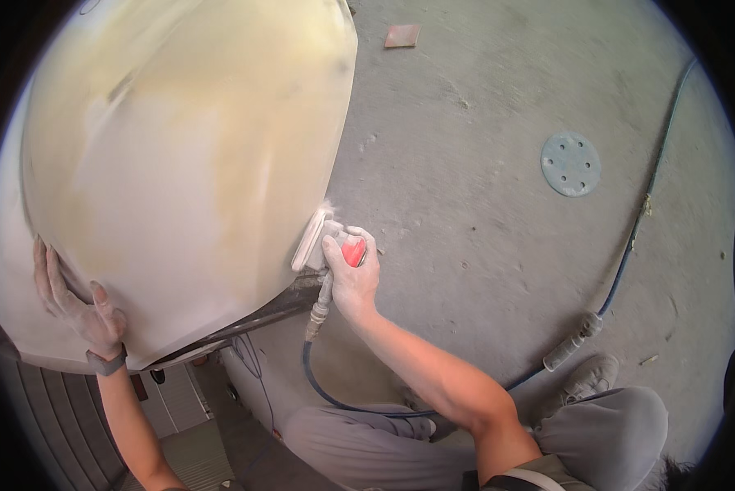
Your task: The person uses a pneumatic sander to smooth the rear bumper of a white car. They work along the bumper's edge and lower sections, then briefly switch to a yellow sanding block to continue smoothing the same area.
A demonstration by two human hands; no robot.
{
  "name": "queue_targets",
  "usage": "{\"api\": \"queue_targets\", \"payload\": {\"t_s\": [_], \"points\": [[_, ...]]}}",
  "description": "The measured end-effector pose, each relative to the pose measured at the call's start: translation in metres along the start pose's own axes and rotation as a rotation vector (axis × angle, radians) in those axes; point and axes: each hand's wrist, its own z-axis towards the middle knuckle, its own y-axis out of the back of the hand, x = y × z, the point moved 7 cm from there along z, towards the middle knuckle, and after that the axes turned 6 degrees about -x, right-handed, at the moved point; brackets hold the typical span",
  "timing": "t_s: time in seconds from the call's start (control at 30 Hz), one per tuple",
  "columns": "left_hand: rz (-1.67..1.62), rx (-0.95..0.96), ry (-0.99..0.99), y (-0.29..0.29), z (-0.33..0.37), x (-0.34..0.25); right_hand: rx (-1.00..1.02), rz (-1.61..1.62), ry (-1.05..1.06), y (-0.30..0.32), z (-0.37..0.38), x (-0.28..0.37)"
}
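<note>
A large curved car body panel (pixel 179 155), pale white with yellowish patches, takes up the left half of the view. My right hand (pixel 355 274) is wrapped round a dusty air sander (pixel 331 237) with a red part on its body. The sander's pad is tilted against the panel's right edge, and pale dust shows there. From the sander's lower end runs a dark air hose (pixel 322 391). My left hand (pixel 81 307), dusty and wearing a dark wristband, lies on the panel's lower left with its fingers spread.
On the grey concrete floor (pixel 465 147) lie a round grey-blue sanding disc (pixel 571 164) with holes and a small reddish pad (pixel 402 36). A blue hose (pixel 629 245) with a dusty coupling (pixel 572 342) crosses the right side, by my shoe (pixel 592 378). A thin cable hangs below the panel.
</note>
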Motion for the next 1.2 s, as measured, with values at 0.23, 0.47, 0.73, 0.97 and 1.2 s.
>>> {"api": "queue_targets", "payload": {"t_s": [0.23, 0.47, 0.73, 0.97, 1.2], "points": [[0.018, -0.028, -0.003, 0.003, 0.001, -0.001, 0.103, -0.082, 0.652, -0.012, 0.050, 0.189], [0.013, -0.021, -0.063, 0.004, -0.004, 0.013, 0.131, -0.008, 0.981, -0.010, 0.012, 0.134], [0.081, 0.188, -0.051, -0.007, -0.091, 0.087, 0.248, -0.313, 0.929, 0.001, -0.036, -0.091], [0.135, 0.317, -0.301, -0.003, -0.122, 0.115, 0.351, -0.350, 0.750, 0.001, -0.050, -0.166], [-0.031, 0.034, 0.071, 0.000, -0.040, 0.039, 0.182, -0.261, 0.934, -0.001, -0.023, -0.051]]}}
